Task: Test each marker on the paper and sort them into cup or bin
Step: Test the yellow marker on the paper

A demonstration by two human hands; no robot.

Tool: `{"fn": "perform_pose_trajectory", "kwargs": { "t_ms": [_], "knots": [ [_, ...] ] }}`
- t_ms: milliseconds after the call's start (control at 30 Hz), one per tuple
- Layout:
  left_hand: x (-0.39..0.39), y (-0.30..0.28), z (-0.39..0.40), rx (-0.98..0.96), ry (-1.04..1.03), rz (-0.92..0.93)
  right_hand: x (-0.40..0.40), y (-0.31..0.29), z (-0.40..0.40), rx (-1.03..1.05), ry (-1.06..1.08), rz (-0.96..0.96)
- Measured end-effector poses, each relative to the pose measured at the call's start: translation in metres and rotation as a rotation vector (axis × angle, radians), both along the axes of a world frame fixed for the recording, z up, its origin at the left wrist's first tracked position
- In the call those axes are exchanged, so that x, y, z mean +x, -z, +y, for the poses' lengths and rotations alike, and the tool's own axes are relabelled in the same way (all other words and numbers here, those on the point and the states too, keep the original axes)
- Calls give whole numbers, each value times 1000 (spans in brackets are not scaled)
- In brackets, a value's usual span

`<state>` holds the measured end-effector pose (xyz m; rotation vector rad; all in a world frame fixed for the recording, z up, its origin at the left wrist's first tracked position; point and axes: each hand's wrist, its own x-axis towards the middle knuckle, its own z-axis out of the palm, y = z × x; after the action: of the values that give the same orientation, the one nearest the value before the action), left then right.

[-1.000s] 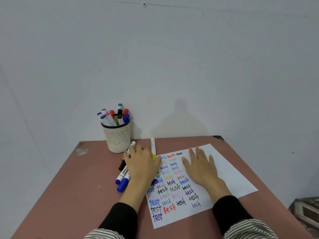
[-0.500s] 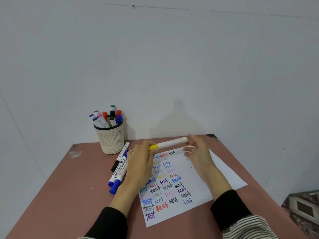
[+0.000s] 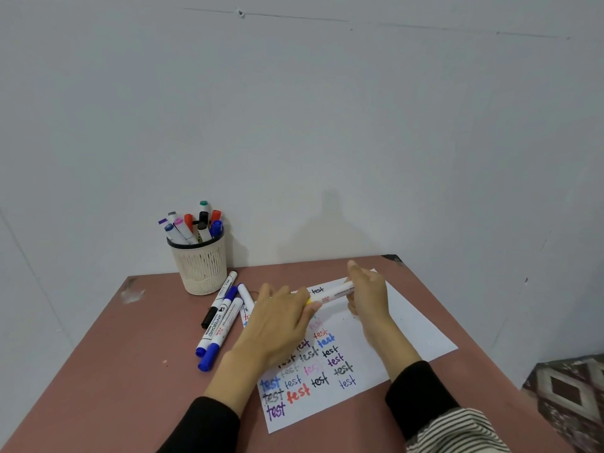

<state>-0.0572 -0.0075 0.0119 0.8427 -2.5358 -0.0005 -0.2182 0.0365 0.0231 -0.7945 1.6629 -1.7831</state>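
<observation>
A white marker with a yellow cap (image 3: 331, 293) is held level above the top of the paper (image 3: 408, 325). My left hand (image 3: 277, 322) pinches its yellow cap end, and my right hand (image 3: 369, 295) grips the white barrel end. The paper carries rows of the word "test" in many colours. A cream mesh cup (image 3: 201, 263) at the back left holds several markers. Several more markers (image 3: 219, 322) lie on the table between the cup and the paper. No bin is in view.
The brown table (image 3: 130, 371) stands against a pale wall. Its right edge runs diagonally past the paper, with a patterned floor (image 3: 572, 393) beyond it. A chipped patch marks the table's back left corner (image 3: 130, 292).
The yellow-capped marker lay on the table a second ago with both hands flat. My left hand lifted it, my right hand took its other end, and both now hold it over the paper.
</observation>
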Motion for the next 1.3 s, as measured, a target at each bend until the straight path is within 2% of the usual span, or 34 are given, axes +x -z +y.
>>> {"fn": "perform_pose_trajectory", "kwargs": {
  "t_ms": [100, 233, 300, 367, 467, 533, 633, 733, 867, 967, 1133, 1300],
  "knots": [
    [0, 4, -3, 130, 54, 42, -2, 2, -1, 27, -16, 30],
    [-1, 6, -6, 417, 112, 122, -5, -1, 2, 18, -43, 44],
    [-4, 5, -5, 477, 118, 160, -8, -5, 5, -23, -48, 44],
    [-5, 5, -3, 416, 120, 172, -8, -7, 8, -84, -57, 21],
    [-4, 7, -1, 269, 114, 168, -4, -9, 9, -153, -137, -132],
    [-4, 6, 1, 216, 103, 163, -2, -10, 9, -104, -240, -172],
    [-6, 6, 2, 119, 42, 106, 0, -7, 10, 8, -357, -124],
    [-2, 7, -1, 113, -118, 51, -5, -7, 8, -61, -267, -232],
    [5, 6, -7, 93, -321, -126, -17, -7, 7, -222, -66, -316],
    [6, 6, -9, 168, -349, -153, -18, -3, 6, -180, -57, -256],
    [4, 7, -11, 253, -285, -67, -12, 4, 0, -102, -87, -114],
    [3, 7, -12, 280, -285, -57, -13, 14, -5, -62, -147, 127]
  ]
}}
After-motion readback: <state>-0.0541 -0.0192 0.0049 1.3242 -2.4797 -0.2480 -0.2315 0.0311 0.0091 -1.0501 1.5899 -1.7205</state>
